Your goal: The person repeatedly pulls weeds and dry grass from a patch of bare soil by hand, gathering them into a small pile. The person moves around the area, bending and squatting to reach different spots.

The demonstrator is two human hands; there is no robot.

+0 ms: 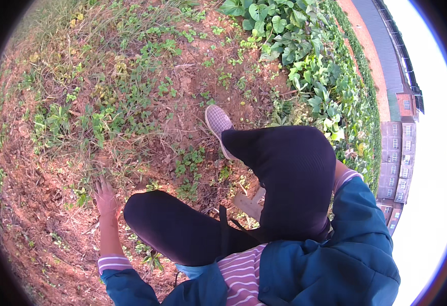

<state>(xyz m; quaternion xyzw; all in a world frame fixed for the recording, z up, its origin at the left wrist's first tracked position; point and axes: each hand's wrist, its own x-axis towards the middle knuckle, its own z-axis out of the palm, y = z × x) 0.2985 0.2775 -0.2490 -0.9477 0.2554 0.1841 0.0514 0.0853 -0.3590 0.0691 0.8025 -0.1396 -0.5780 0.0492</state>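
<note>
Fingers spread, my left hand [108, 199] reaches down to the weeds [103, 162] on reddish soil, left of my bent left knee. Its fingertips meet dry stems and grass, and nothing shows gripped in it. My right hand is out of view; only a bit of the forearm appears beyond my right knee, beside the broad-leaved vines [332, 103]. Low green weeds [191, 166] grow on the soil between my knees and ahead of them.
One checked shoe [219, 120] rests on the soil ahead. A piece of wood [248, 205] lies between my dark-trousered legs [296, 172]. Denser grass [93, 49] covers the ground at upper left. Beyond the vines stand buildings [395, 160], tilted in the view.
</note>
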